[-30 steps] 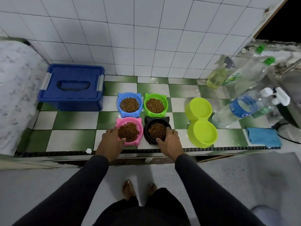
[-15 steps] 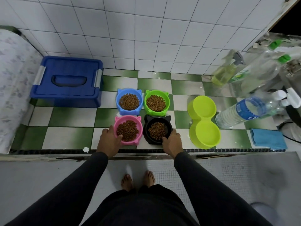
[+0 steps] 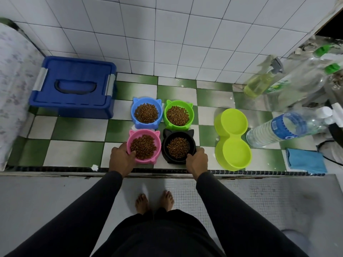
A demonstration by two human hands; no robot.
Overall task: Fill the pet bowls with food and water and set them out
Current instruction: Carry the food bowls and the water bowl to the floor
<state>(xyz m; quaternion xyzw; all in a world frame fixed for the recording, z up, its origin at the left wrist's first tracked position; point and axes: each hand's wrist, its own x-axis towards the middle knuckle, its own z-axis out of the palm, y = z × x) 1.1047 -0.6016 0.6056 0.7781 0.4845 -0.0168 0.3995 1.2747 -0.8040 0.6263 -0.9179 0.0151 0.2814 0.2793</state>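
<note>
Several cat-eared bowls of brown kibble stand in a square on the green-and-white tiled ledge [image 3: 78, 151]: a blue bowl [image 3: 134, 119], a green bowl [image 3: 191, 115], a pink bowl [image 3: 157, 151] and a black bowl [image 3: 165, 151]. My left hand [image 3: 120, 160] grips the near-left rim of the pink bowl, thumb over the edge. My right hand [image 3: 196, 163] grips the near-right rim of the black bowl. To the right lies a lime double bowl [image 3: 232, 140], with no food in either dish. A water bottle [image 3: 285, 127] lies on its side beyond it.
A closed blue storage box [image 3: 74, 86] sits at the back left. A yellow spray bottle [image 3: 259, 82] and clear green-capped bottles [image 3: 300, 80] crowd the right, with a folded blue cloth [image 3: 306, 162] near the ledge's front edge. My bare feet stand on the grey floor below.
Both hands have shifted from resting beside the pink and black bowls to gripping their near rims. The view has moved slightly; the bowls have not visibly left their places.
</note>
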